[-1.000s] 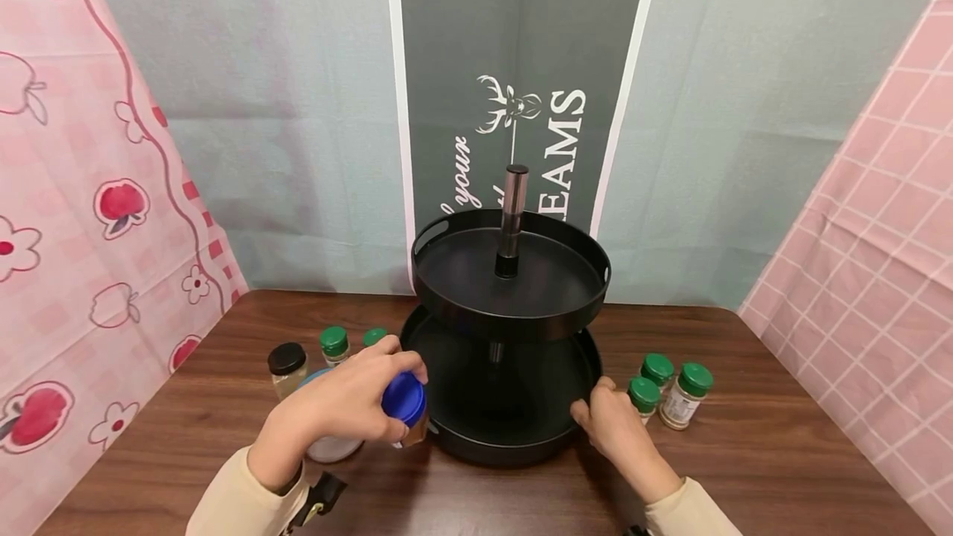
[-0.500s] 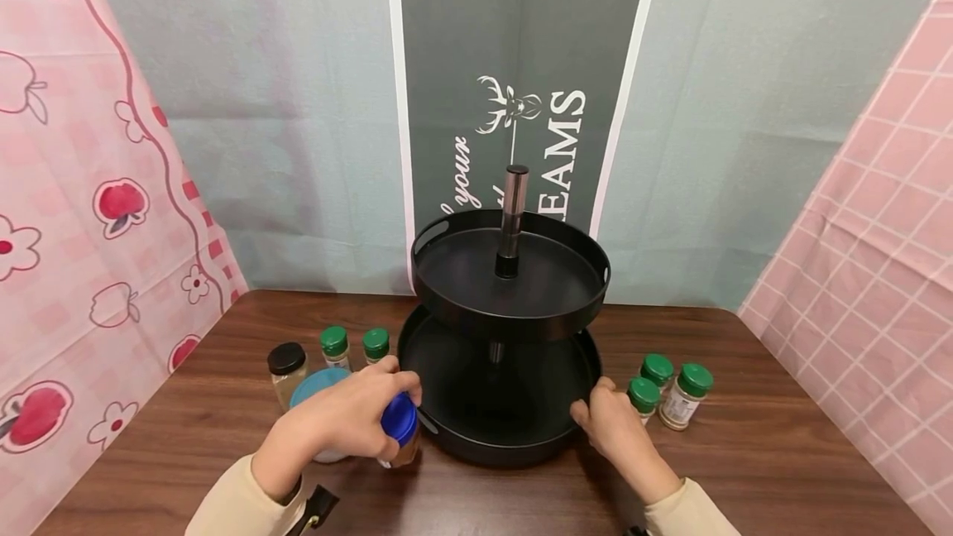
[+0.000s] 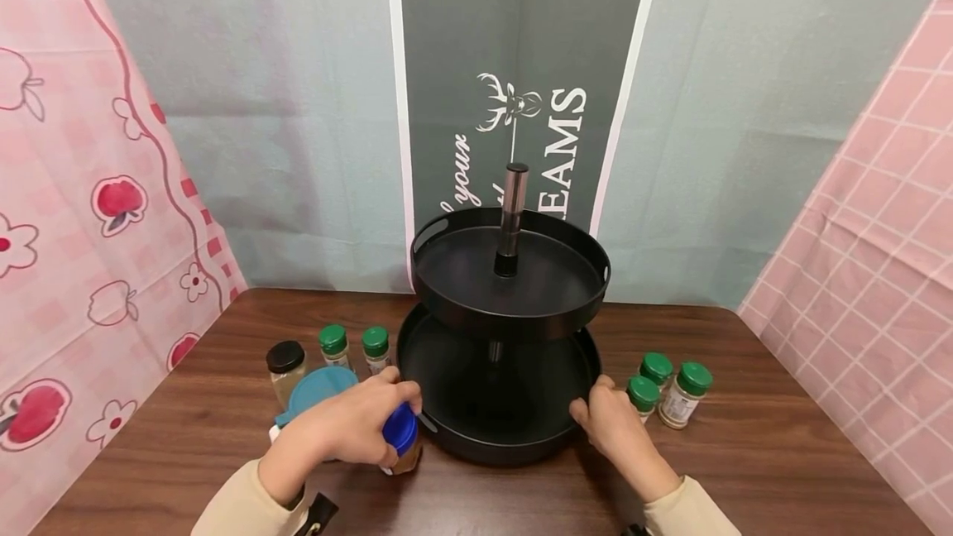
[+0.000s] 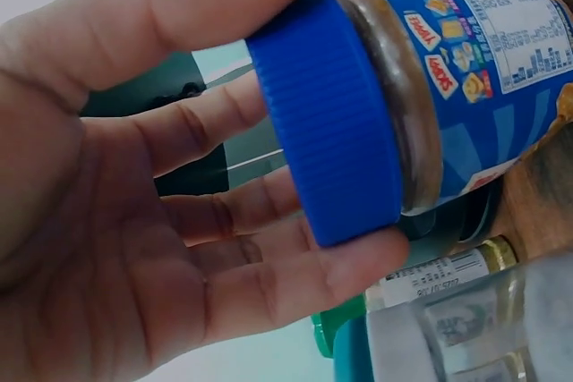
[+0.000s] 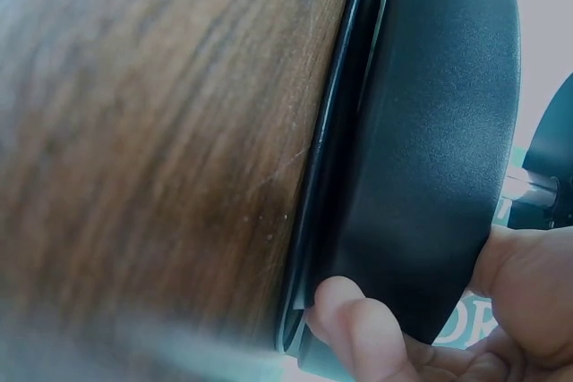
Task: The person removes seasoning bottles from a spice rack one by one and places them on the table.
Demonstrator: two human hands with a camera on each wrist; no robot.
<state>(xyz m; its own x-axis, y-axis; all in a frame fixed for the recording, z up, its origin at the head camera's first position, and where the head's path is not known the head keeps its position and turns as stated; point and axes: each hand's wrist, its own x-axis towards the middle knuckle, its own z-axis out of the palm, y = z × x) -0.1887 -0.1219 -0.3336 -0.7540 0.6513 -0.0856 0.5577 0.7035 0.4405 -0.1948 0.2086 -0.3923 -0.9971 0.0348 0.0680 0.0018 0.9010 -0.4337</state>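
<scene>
My left hand pinches a peanut butter jar by its blue lid, thumb on one side and fingers on the other. The jar stands nearly upright, low over the table just left of the black two-tier tray. Its blue label shows in the left wrist view; in the head view my hand hides part of the lid. My right hand grips the right side of the lower tier. In the right wrist view, the thumb is at the rim and curled fingertips reach the underside of the tier wall.
Behind my left hand stand a teal-lidded container, a black-capped jar and two green-capped spice bottles. Three more green-capped spice bottles stand right of the tray. A post rises from the upper tier.
My left hand has lowered the peanut butter jar toward the table, slightly left and nearer to me. The teal lid and a green cap have come into view. My right hand stays put.
</scene>
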